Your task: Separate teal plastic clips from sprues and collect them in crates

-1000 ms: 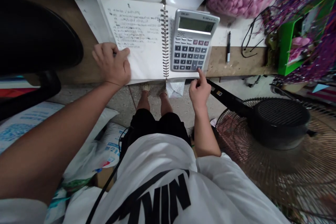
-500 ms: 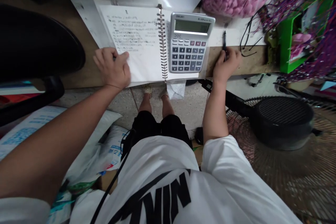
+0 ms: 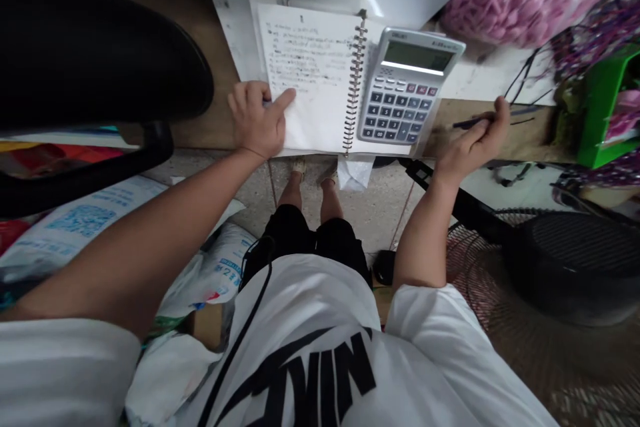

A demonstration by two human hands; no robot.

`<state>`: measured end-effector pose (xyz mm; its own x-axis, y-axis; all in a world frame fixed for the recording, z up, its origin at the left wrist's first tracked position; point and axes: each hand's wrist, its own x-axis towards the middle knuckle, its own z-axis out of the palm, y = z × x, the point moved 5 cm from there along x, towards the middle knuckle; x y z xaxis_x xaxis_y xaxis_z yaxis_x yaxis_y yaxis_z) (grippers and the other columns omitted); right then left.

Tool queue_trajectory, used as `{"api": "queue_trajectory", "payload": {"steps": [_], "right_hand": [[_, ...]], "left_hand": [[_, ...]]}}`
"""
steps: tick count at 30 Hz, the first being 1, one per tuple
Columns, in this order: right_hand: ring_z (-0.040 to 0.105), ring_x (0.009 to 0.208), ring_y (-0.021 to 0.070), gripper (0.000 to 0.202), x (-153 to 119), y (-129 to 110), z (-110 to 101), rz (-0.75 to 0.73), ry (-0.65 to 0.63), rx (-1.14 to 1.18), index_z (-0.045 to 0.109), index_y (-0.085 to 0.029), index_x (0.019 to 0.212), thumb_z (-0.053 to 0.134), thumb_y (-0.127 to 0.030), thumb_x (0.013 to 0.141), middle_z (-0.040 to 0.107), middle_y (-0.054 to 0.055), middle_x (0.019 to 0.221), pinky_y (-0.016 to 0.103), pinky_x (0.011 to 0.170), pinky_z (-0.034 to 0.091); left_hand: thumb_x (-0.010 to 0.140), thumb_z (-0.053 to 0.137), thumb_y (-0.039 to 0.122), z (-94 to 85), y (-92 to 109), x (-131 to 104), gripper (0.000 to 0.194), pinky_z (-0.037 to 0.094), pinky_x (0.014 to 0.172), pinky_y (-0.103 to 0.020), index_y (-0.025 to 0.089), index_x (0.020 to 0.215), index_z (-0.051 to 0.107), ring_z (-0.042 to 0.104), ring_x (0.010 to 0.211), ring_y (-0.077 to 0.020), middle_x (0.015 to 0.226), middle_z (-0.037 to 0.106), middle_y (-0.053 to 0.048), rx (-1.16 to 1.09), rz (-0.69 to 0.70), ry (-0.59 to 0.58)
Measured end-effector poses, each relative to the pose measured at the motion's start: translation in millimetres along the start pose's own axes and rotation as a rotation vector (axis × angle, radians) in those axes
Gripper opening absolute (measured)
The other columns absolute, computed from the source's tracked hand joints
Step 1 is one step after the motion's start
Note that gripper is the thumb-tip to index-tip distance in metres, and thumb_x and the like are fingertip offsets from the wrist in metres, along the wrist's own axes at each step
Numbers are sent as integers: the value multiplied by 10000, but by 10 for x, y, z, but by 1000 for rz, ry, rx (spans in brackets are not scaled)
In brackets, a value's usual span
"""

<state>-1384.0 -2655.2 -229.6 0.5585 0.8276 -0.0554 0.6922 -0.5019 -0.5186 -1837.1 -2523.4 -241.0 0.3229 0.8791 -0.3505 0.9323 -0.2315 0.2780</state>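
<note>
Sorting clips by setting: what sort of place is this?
Probably a small workshop or stockroom desk, though I can't be certain. A calculator lies on a handwritten notebook, a clear bag of pink pieces sits nearby, and printed sacks are piled below.

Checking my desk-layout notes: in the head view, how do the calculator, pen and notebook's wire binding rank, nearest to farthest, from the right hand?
1. Pen: held in the right hand.
2. Calculator: to that hand's left, over the right page of the notebook.
3. Wire binding: farther left, past the calculator.
</note>
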Motion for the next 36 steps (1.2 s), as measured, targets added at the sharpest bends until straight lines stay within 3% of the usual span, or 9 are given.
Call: {"api": "queue_trajectory", "payload": {"steps": [3, 7, 11, 15, 21, 25, 29, 33, 36], "right_hand": [[635, 1420, 357, 655, 53, 6, -43, 25, 162, 193, 393, -96, 1691, 216, -486, 1196, 455, 307, 1598, 633, 1271, 526], [624, 783, 218, 426, -118, -474, -41, -37, 429, 396, 463, -301, 1296, 338, -700, 1216, 469, 18, 992, 414, 828, 607], [656, 698, 179, 880, -422, -1497, 476, -222, -36, 570, 635, -252, 1426, -22, -804, 1229, 627, 28, 920, 314, 655, 572], [765, 1248, 261, 713, -596, -2087, 831, -429, -271, 336, 759, -209, 1456, 281, -711, 1289, 772, 130, 1289, 533, 1198, 642], [604, 1540, 358, 685, -86, -847, 162, -161, 193, -55, 628, -43, 1677, 214, -400, 1263, 621, 313, 1603, 646, 1386, 465], [558, 1635, 374, 721, -35, -42, 13, 57, -108, -214, 550, -70, 1801, 462, -216, 1100, 588, 297, 1756, 694, 1409, 443], [488, 1762, 387, 1014, -131, -168, 122, 168, -356, -271, 451, -151, 1913, 574, -91, 909, 484, 232, 1924, 695, 1460, 405], [560, 1718, 471, 1142, -518, -607, 1, 294, -302, -249, 439, -32, 1906, 628, -27, 780, 343, 365, 1959, 627, 1404, 503], [697, 1606, 382, 1039, -1239, -892, -164, 237, -251, -152, 722, -122, 1711, 629, -59, 678, 612, 275, 1795, 456, 1342, 590]], "left_hand": [[1090, 634, 208, 5, 23, -12, 622, 391, 1238, -705, 325, 1680, 791, 538, 1415, -443, 1460, 643, -186, -44, 8, -1], [1156, 611, 281, 6, 53, -19, 584, 404, 1242, -703, 399, 1704, 775, 561, 1434, -454, 1461, 650, -175, -85, 1, -11], [1198, 566, 268, -10, 104, 2, 570, 374, 1252, -709, 381, 1720, 765, 537, 1422, -421, 1454, 660, -178, -85, 17, -28], [1236, 555, 292, -29, 152, 15, 537, 363, 1251, -694, 416, 1716, 761, 528, 1425, -397, 1462, 655, -156, -43, -24, -83], [1176, 570, 218, -2, 172, 5, 597, 415, 1221, -645, 409, 1702, 776, 550, 1421, -410, 1419, 640, -151, -50, 11, -62], [1129, 579, 155, 47, 135, -19, 638, 425, 1166, -629, 411, 1666, 812, 523, 1374, -408, 1431, 656, -178, -45, 9, -44], [1189, 505, 202, 108, 170, 37, 633, 430, 1182, -606, 416, 1722, 770, 522, 1412, -422, 1531, 653, -212, 37, -2, -151], [1216, 350, 210, 6, 338, 118, 730, 440, 1276, -584, 383, 1890, 569, 504, 1552, -425, 1708, 588, -243, 164, -12, -319], [1191, 344, 210, -295, 525, 200, 722, 516, 1259, -557, 350, 1827, 657, 590, 1557, -412, 1690, 649, -238, 167, 9, -316]]}}
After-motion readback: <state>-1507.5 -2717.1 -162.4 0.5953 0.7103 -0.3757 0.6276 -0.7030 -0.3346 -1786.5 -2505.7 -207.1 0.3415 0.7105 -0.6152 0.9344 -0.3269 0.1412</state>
